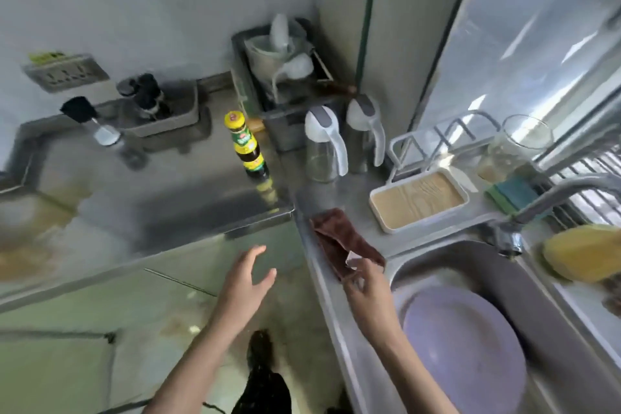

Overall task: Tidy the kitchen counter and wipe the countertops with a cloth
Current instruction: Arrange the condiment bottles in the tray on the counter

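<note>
A brown cloth (339,239) lies on the steel counter (188,198) at the left rim of the sink. My right hand (366,289) pinches the cloth's near corner between fingers and thumb. Left of it, my left hand (247,274) hovers over the floor in front of the counter edge, fingers spread and holding nothing. A dark sauce bottle (247,144) with yellow labels stands upright on the counter behind both hands.
The sink (551,323) holds a purple plate (467,349). Two clear jugs (324,144) with white lids, a beige tray (418,200), a glass jar (514,148), a green sponge (514,193) and a tap (544,202) crowd the corner. A dish rack (289,77) stands behind; a grey tub (161,107) sits left.
</note>
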A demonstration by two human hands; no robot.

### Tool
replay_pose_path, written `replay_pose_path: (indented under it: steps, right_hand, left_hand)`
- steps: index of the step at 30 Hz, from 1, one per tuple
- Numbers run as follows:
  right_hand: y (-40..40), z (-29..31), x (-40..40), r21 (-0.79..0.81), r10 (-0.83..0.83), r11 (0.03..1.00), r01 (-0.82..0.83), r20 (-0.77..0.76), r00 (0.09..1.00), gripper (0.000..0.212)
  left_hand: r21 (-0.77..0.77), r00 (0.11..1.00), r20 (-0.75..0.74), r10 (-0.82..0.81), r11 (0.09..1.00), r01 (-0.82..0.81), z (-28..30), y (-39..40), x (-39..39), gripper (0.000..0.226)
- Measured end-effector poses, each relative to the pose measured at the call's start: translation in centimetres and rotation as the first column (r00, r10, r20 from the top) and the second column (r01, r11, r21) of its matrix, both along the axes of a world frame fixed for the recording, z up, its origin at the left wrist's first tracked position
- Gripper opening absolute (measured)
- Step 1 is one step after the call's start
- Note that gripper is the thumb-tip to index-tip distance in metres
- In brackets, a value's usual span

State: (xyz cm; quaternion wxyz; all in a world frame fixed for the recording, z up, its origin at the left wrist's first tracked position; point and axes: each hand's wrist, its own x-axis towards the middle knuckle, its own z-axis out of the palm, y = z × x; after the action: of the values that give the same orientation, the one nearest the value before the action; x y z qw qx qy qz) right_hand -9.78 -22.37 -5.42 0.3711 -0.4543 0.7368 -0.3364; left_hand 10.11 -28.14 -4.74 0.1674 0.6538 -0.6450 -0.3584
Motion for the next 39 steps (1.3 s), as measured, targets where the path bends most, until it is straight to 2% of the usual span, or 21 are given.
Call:
replay_pose_path:
  steps: [2, 5, 7, 10, 12, 14, 15, 18, 21, 25, 27, 30, 33, 36, 39]
  right_hand:
    - [-3.4, 0.7, 2.8, -0.024, 0.085, 0.996, -0.086, -0.029, 0.996, 0.017]
    - [-8.5, 1.4, 6.7, -0.010, 0.150, 0.989, -0.150, -0.022, 0.988, 0.029]
    - [-11.7, 1.9, 9.0, -0.001, 0.131, 0.991, -0.131, 0.011, 0.991, 0.032]
    - [-16.1, 2.3, 11.9, -0.023, 0.069, 0.997, -0.067, 0.062, 0.996, 0.024]
    - [-19.2, 2.2, 13.4, -0.014, 0.025, 1.000, -0.024, 0.062, 0.998, 0.030]
    - [-22.2, 2.1, 14.6, 0.007, -0.021, 1.000, 0.021, 0.042, 0.999, 0.058]
    - [-23.6, 2.1, 15.2, 0.006, -0.048, 0.999, 0.048, 0.045, 0.998, 0.071]
    - [-27.0, 1.9, 16.8, -0.037, -0.100, 0.994, 0.103, 0.065, 0.993, 0.085]
    - [-29.0, 1.0, 17.9, -0.057, -0.171, 0.983, 0.174, 0.050, 0.984, 0.076]
    - [-29.6, -0.6, 18.4, -0.060, -0.283, 0.958, 0.281, -0.039, 0.958, 0.050]
    - [-29.6, -1.0, 18.5, -0.069, -0.318, 0.947, 0.314, -0.056, 0.947, 0.040]
    - [-29.6, -1.0, 19.1, -0.082, -0.317, 0.948, 0.307, -0.149, 0.937, 0.037]
    - [-30.2, -0.7, 20.4, -0.057, -0.237, 0.972, 0.230, -0.204, 0.950, 0.038]
    - [-31.8, 0.0, 22.1, -0.013, -0.145, 0.989, 0.144, -0.157, 0.977, 0.036]
    - [-34.1, 0.8, 23.8, -0.009, -0.061, 0.998, 0.061, -0.079, 0.995, 0.040]
  left_hand:
    - [-0.025, 0.993, 0.011, 0.115, 0.993, -0.115, 0.5, -2.6, 3.7, 0.041]
    - [-0.011, 0.984, 0.017, 0.177, 0.984, -0.177, 0.6, -6.0, 8.3, 0.042]
    - [0.009, 0.982, 0.008, 0.189, 0.982, -0.189, 0.4, -8.0, 11.0, 0.042]
    - [0.023, 0.982, -0.060, 0.180, 0.984, -0.179, -0.1, -11.3, 14.8, 0.038]
    - [0.008, 0.980, -0.081, 0.181, 0.983, -0.181, -0.4, -13.7, 17.0, 0.036]
    - [-0.048, 0.986, 0.009, 0.166, 0.985, -0.165, -1.6, -16.0, 18.8, 0.046]
    - [-0.047, 0.986, 0.086, 0.146, 0.989, -0.142, -2.4, -17.1, 19.6, 0.060]
    - [0.091, 0.942, 0.332, 0.049, 0.992, -0.083, -5.1, -19.1, 21.6, 0.099]
    - [0.179, 0.922, 0.387, -0.028, 0.983, -0.045, -6.9, -19.6, 23.1, 0.109]
    - [0.235, 0.915, 0.395, -0.079, 0.972, -0.018, -8.4, -19.0, 24.2, 0.115]
    - [0.228, 0.908, 0.409, -0.096, 0.974, 0.000, -8.6, -18.6, 24.3, 0.115]
    - [0.204, 0.907, 0.411, -0.092, 0.979, 0.006, -8.7, -18.8, 24.4, 0.113]
    - [0.145, 0.885, 0.461, -0.061, 0.989, -0.007, -8.1, -19.9, 24.6, 0.090]
    - [0.031, 0.873, 0.479, 0.087, 0.993, -0.116, -6.6, -22.4, 25.0, 0.054]
    - [0.000, 0.879, 0.439, 0.186, 0.978, -0.208, -5.9, -25.8, 25.2, 0.054]
